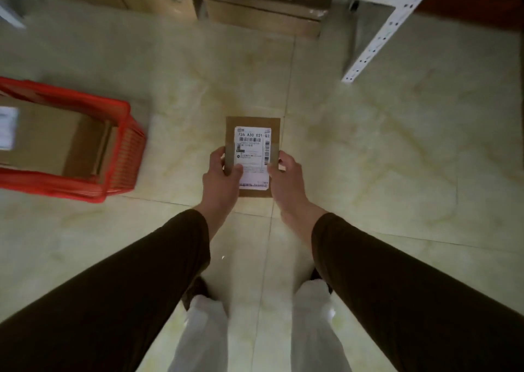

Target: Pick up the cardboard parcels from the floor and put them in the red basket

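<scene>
Above the pale glossy tiled floor (368, 150), with the red slatted plastic basket (124, 156) holding a brown cardboard box (56, 142) off to the left, a small flat brown cardboard parcel (253, 123) with a white shipping label (253, 156) is gripped at its side edges by the left hand (222, 177) and right hand (285, 180), fingers (218, 155) curled closed on it.

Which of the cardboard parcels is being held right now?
The small flat cardboard parcel with the white label, gripped by the left hand and right hand; the other lies in the red basket.
</scene>
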Demonstrator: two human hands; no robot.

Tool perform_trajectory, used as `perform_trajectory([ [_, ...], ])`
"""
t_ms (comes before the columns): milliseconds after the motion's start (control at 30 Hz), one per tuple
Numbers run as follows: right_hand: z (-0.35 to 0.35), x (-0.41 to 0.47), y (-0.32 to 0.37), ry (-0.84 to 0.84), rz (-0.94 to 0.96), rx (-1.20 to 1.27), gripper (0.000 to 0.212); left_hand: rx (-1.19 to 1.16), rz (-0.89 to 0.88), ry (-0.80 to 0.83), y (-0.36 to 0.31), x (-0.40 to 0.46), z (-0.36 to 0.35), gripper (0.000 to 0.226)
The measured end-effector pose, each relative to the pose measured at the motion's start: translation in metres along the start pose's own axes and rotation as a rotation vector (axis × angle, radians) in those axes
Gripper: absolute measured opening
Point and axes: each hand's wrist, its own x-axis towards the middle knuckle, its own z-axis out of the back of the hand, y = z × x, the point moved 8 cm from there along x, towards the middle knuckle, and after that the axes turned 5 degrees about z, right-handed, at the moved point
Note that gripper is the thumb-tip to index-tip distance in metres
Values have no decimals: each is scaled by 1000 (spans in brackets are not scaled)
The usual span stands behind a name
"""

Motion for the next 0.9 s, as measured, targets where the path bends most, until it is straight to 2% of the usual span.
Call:
perform_trajectory([
  [233,-123,-40,24,66,-31,54,42,39,-27,-73,1,16,136,50],
  [500,-235,-39,42,164,-60,48,42,-33,-25,-120,8,51,234,43],
  [633,-291,-42,41,195,-83,44,43,-58,-9,-146,22,65,285,51],
  [900,-407,-61,23,94,-89,-42,38,32,71,-113,59,96,401,51],
])
